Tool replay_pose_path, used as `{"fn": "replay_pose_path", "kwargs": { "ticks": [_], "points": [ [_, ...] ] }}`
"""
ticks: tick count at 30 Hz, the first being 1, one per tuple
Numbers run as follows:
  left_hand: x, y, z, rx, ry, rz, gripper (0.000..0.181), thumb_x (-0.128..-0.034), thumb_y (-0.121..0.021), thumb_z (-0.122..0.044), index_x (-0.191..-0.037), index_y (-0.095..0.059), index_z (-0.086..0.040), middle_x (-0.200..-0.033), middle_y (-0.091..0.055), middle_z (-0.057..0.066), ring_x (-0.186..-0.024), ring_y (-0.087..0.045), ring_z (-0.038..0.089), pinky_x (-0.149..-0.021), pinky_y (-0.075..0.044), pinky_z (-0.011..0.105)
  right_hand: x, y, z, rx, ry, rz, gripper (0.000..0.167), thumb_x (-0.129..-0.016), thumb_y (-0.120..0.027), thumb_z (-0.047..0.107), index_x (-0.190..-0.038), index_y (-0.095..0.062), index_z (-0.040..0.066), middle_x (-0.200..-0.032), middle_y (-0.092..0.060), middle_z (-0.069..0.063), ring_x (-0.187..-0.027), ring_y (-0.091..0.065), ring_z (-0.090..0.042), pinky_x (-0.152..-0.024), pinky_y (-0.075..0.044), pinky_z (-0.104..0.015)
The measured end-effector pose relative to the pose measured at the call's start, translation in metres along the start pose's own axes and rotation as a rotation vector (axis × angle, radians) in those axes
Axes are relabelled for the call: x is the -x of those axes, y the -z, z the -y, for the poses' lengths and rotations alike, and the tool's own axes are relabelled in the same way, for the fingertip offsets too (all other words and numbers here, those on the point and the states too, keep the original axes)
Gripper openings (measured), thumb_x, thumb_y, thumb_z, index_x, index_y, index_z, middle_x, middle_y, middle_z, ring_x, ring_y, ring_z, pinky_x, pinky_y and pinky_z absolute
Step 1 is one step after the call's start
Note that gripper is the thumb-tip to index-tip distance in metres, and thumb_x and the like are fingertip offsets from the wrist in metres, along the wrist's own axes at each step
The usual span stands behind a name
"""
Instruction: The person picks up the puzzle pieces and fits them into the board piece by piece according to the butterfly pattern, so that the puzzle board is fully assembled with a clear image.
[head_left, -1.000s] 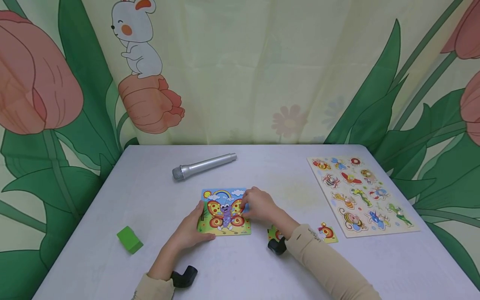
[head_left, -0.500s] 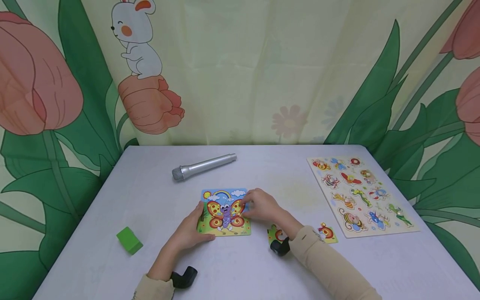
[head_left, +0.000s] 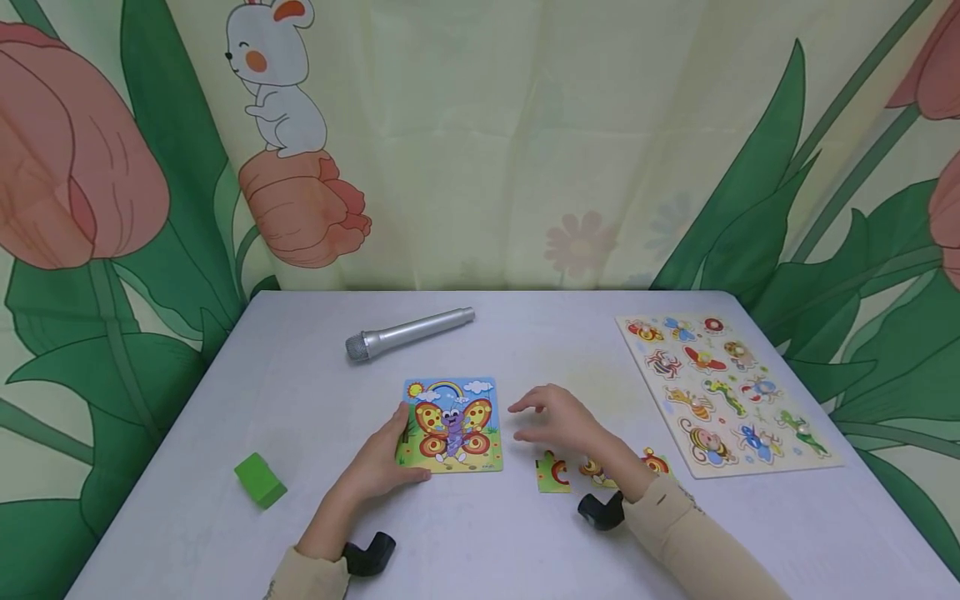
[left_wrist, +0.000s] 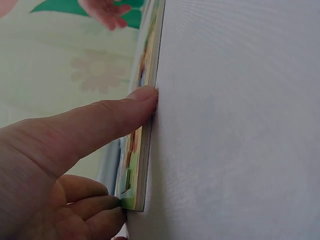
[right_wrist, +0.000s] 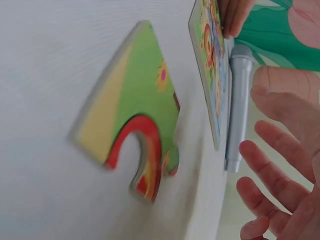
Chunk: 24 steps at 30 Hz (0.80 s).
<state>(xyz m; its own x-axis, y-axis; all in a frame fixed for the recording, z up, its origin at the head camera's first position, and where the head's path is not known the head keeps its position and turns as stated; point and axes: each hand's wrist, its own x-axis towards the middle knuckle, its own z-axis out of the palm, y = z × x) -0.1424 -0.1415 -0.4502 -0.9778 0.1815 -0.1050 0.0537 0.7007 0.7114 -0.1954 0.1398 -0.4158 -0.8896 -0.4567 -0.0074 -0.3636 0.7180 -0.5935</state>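
Note:
A square butterfly jigsaw puzzle point(head_left: 453, 429) lies flat at the middle of the table. My left hand point(head_left: 378, 462) grips its near left corner, fingers along the left side and thumb at the front edge. In the left wrist view the thumb point(left_wrist: 127, 110) lies against the board's edge. My right hand point(head_left: 566, 421) hovers to the right of the puzzle, fingers spread, holding nothing. Below it lie loose jigsaw pieces: a green one with a red curve point(head_left: 552, 475), a partly hidden one point(head_left: 596, 473) and another point(head_left: 656, 461) by the sleeve.
A silver microphone point(head_left: 411, 332) lies behind the puzzle. To the left stands a green block point(head_left: 260, 481). An insect peg board point(head_left: 795, 462) lies at the right side. Behind the white table point(head_left: 465, 542) hangs a printed curtain point(head_left: 480, 167).
My right hand has left the puzzle's right edge and moved right, its fingers spreading. More of the loose pieces shows beneath it. The left hand and the puzzle have stayed put.

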Motion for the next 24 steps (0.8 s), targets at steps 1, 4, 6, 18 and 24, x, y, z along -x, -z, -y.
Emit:
{"fn": "replay_pose_path", "kwargs": {
  "ticks": [1, 4, 6, 18, 24],
  "points": [
    [0.000, 0.000, 0.000, -0.001, 0.001, 0.000, 0.103, -0.0680, -0.081, -0.022, -0.144, -0.016, 0.003, -0.149, -0.018, 0.020, -0.134, -0.020, 0.036, -0.106, -0.023, 0.048, 0.004, 0.002, -0.002, -0.007, 0.002, 0.000, 0.032, -0.070, -0.079, 0.023, -0.100, -0.072, 0.014, -0.099, -0.065, 0.005, -0.086, -0.052, -0.017, -0.068, -0.045, -0.028],
    [0.000, 0.000, -0.001, -0.006, 0.011, 0.001, 0.103, -0.0677, -0.081, -0.021, -0.144, -0.016, 0.003, -0.149, -0.018, 0.020, -0.135, -0.020, 0.035, -0.106, -0.023, 0.048, 0.015, 0.005, -0.008, -0.016, 0.011, 0.005, 0.034, -0.070, -0.080, 0.023, -0.102, -0.071, 0.014, -0.099, -0.066, 0.004, -0.085, -0.051, -0.017, -0.068, -0.045, -0.028],
    [0.000, 0.000, -0.002, -0.010, 0.015, 0.002, 0.103, -0.0678, -0.081, -0.021, -0.144, -0.016, 0.003, -0.148, -0.018, 0.021, -0.134, -0.020, 0.036, -0.106, -0.023, 0.048, 0.023, 0.006, -0.012, -0.017, 0.021, 0.011, 0.035, -0.070, -0.080, 0.023, -0.103, -0.071, 0.014, -0.099, -0.066, 0.004, -0.085, -0.051, -0.017, -0.069, -0.046, -0.028],
    [-0.002, 0.000, -0.006, 0.013, 0.010, 0.004, 0.102, -0.0678, -0.081, -0.019, -0.143, -0.016, 0.005, -0.147, -0.020, 0.022, -0.134, -0.021, 0.037, -0.106, -0.025, 0.048, 0.062, 0.011, -0.030, 0.052, 0.088, 0.083, 0.041, -0.067, -0.081, 0.025, -0.105, -0.069, 0.014, -0.096, -0.063, 0.008, -0.082, -0.048, -0.012, -0.068, -0.043, -0.024],
    [-0.004, -0.001, -0.006, 0.008, 0.013, 0.006, 0.103, -0.0681, -0.081, -0.020, -0.143, -0.016, 0.004, -0.147, -0.019, 0.023, -0.134, -0.021, 0.037, -0.106, -0.024, 0.048, 0.069, 0.010, -0.026, 0.109, 0.045, 0.112, 0.047, -0.063, -0.083, 0.028, -0.107, -0.068, 0.019, -0.096, -0.057, 0.011, -0.084, -0.044, -0.010, -0.069, -0.044, -0.024]
  ]
}}
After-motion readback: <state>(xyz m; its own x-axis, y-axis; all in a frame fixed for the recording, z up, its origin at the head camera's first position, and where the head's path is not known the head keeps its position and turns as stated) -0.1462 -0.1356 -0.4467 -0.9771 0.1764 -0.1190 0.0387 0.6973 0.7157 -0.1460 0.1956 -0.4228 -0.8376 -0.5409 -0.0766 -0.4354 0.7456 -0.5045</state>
